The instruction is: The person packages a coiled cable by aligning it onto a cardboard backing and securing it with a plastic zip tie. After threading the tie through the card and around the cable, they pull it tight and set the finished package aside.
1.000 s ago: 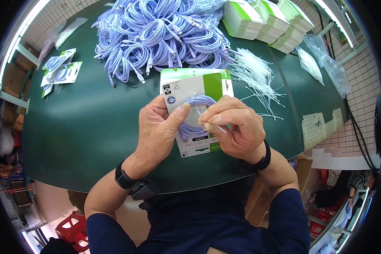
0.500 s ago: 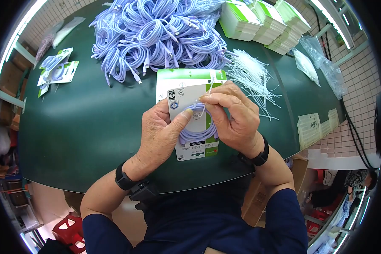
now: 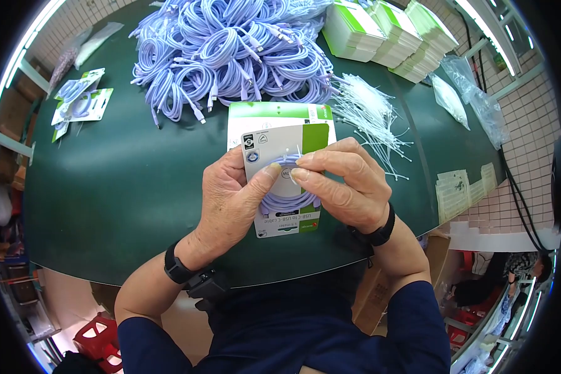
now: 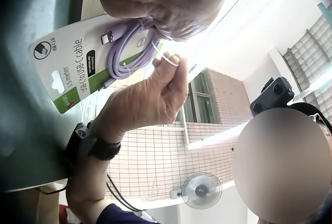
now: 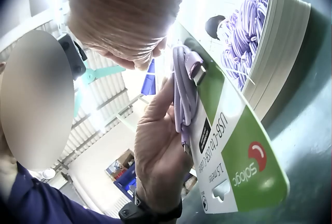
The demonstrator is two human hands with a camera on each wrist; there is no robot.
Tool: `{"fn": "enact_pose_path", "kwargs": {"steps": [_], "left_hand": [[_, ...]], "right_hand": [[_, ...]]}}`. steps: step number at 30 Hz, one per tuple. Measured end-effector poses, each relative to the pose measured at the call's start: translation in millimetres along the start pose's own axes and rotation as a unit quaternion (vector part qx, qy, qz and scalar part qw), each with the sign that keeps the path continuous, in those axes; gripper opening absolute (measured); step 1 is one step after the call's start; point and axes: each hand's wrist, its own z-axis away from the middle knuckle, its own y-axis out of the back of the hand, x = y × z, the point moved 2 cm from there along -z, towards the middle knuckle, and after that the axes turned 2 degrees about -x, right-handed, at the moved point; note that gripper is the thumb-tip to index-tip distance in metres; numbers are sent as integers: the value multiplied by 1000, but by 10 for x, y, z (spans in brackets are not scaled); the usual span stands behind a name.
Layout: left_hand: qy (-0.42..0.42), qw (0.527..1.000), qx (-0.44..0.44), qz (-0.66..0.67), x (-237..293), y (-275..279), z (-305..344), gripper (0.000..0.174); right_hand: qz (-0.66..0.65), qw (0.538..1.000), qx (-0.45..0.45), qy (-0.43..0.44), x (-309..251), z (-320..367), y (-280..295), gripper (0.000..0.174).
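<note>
A green and white card (image 3: 291,136) with a coiled lilac cable (image 3: 288,203) lying on it is held above a stack of cards (image 3: 240,115). The left hand (image 3: 229,198) grips the card's left edge, its thumb on the top of the coil. The right hand (image 3: 348,186) pinches a white zip tie (image 4: 167,59) between thumb and forefinger at the coil's upper part. In the right wrist view the left hand (image 5: 161,156) is behind the card (image 5: 244,156), and the cable's connectors (image 5: 196,68) hang at the coil's side.
Behind lies a large heap of lilac cables (image 3: 230,56), with stacks of cards (image 3: 355,31) at the back right. Loose white zip ties (image 3: 371,112) are spread right of the card stack. Finished-looking carded cables (image 3: 81,103) lie at the far left.
The right hand's fingers have gone from the tie's raised end down to near the coil, after moving up from the coil's middle. The left hand keeps its grip on the card.
</note>
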Motion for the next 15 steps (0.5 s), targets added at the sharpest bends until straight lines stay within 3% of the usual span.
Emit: {"fn": "enact_pose_path", "kwargs": {"steps": [15], "left_hand": [[-22, 999, -2, -39, 51, -15, 40, 33]], "right_hand": [[-15, 999, 31, -17, 19, -8, -22, 32]]}}
